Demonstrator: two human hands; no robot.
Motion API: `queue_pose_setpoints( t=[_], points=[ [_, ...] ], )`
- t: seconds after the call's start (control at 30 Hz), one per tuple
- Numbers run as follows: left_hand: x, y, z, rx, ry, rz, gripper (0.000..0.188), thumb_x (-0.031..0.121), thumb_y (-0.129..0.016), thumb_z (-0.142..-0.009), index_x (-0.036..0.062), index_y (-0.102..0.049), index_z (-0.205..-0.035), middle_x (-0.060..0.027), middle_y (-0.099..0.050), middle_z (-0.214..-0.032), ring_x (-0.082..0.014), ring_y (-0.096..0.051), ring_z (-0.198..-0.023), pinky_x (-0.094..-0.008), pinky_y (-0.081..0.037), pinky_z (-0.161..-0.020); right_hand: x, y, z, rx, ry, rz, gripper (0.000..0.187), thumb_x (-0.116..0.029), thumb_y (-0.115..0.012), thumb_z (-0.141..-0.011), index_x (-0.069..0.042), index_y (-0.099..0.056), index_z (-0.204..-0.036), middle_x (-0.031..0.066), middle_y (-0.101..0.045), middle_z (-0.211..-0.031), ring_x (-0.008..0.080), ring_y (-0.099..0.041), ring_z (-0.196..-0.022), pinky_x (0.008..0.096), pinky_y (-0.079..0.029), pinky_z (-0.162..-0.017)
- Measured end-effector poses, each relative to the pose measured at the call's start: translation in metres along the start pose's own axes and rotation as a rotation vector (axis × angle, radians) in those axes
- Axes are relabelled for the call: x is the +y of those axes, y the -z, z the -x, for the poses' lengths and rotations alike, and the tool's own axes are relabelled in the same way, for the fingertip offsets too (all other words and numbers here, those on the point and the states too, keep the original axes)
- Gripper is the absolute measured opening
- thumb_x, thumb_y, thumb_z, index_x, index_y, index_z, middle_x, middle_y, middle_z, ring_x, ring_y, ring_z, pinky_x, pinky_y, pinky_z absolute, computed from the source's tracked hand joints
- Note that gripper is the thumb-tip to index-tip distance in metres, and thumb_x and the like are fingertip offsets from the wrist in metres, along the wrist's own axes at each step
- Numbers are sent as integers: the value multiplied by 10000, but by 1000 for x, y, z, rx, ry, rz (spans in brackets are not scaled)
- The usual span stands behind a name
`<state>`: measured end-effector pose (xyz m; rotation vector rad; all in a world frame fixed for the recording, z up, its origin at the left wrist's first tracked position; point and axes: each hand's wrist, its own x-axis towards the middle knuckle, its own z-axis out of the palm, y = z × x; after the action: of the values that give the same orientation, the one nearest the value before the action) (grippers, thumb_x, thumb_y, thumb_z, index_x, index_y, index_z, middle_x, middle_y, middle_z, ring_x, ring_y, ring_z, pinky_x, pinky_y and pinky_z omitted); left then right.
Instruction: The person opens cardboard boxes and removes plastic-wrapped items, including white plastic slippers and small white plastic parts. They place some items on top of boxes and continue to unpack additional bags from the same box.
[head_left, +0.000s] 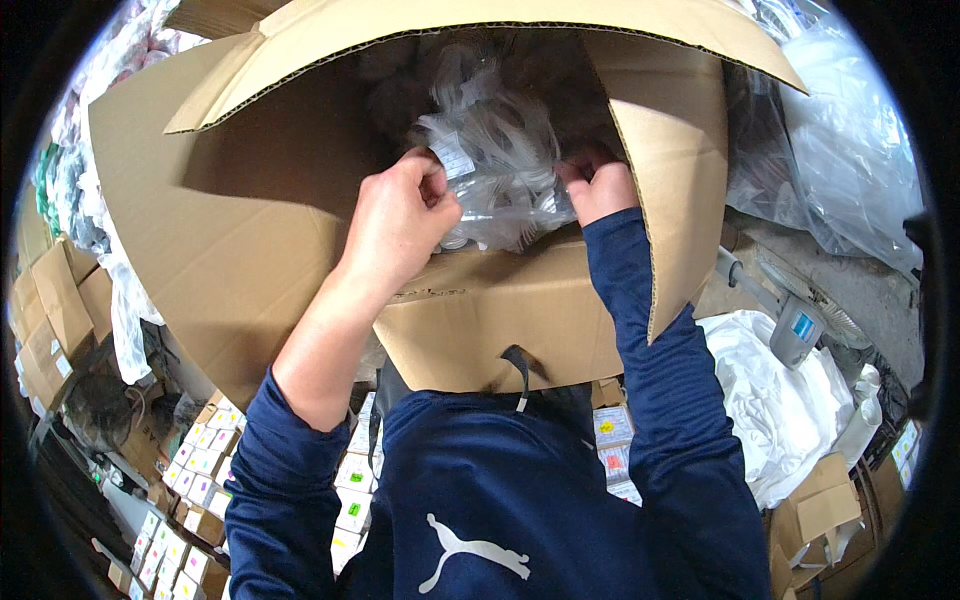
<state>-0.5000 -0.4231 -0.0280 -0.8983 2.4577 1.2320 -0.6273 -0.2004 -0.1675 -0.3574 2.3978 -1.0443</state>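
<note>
A large open cardboard box (500,325) stands in front of me with its flaps raised. Inside it lies a clear plastic bag (510,205) filled with thin, curved, translucent pieces I cannot name. On the bag's left part is a white printed label (452,155). My left hand (400,215) is closed in a pinch at the bag's left edge, beside the label. At the opposite edge, my right hand (602,190) pinches the plastic, its fingertips partly in shadow. Deeper in the box, more of the contents are too dark to make out.
The box's right flap (665,160) rises beside my right forearm. A grey fan (800,325) and white plastic sacking (770,400) lie to the right. Several small white boxes (205,455) are stacked at lower left. Large clear bags (850,130) fill the far right.
</note>
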Motion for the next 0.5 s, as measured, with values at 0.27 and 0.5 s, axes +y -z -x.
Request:
queue_pose_setpoints(
  t=[0.27,0.5],
  points=[
    [-37,-13,17,57,191,591,112,26,-588,-873,-27,-616,-968,-10,-619,-736,-65,-555,-634,-236,-453,-581,-24,8,-2,93,44,113,244,-195,-766,-770,-39,-660,-925,160,-698,-833,305,-671,-767,407,-512,-721],
    [-39,-45,22,17,228,885,101,41,-553,-898,9,-607,-978,-18,-629,-848,-79,-559,-733,-227,-446,-667,-87,18,31,66,440,263,453,-243,-789,-720,-87,-613,-1107,241,-584,-971,430,-557,-906,482,-464,-780]
  ],
)
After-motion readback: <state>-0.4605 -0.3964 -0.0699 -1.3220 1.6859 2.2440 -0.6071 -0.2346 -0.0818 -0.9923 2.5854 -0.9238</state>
